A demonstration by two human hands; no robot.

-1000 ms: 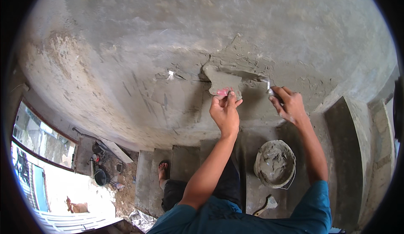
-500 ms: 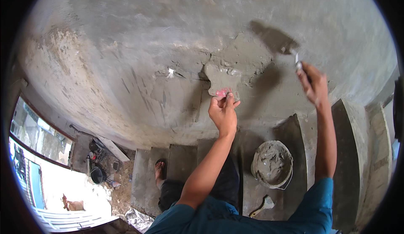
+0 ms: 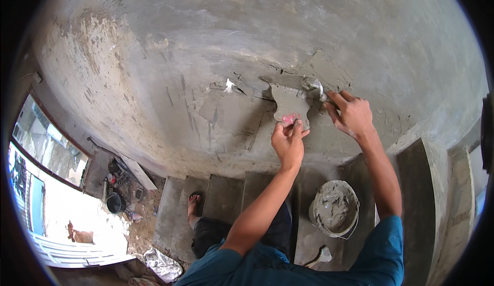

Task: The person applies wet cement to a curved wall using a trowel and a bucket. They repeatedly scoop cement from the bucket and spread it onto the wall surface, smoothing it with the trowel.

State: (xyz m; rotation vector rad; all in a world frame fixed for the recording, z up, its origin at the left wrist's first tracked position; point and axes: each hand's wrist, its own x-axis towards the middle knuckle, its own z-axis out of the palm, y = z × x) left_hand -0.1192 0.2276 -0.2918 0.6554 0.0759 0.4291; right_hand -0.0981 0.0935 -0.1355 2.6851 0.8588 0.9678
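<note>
My left hand (image 3: 289, 144) pinches the lower edge of a mortar-smeared flat scraper (image 3: 289, 103) with a pink-red patch by my fingers. Its curved outline stands out in front of the plaster wall (image 3: 247, 23). In my right hand (image 3: 354, 112) is the handle of a pointing trowel (image 3: 312, 84). The trowel's blade lies across the top of the scraper, apparently touching it, and its tip points left. Behind both tools runs a rough band of wet mortar (image 3: 342, 80) on the wall; part of it is hidden by the tools.
A bucket (image 3: 315, 215) of grey mortar stands on the stairs below my right arm, with a brush (image 3: 323, 255) near it. Concrete steps (image 3: 225, 198) run along the wall; my sandalled foot rests on one. At lower left lie a plank (image 3: 138, 172), a black bucket (image 3: 115, 202) and a crumpled sack (image 3: 162, 264).
My right hand has brought the trowel down and leftward from the upper wall onto the scraper. The scraper stays in my left hand, and the view has shifted slightly.
</note>
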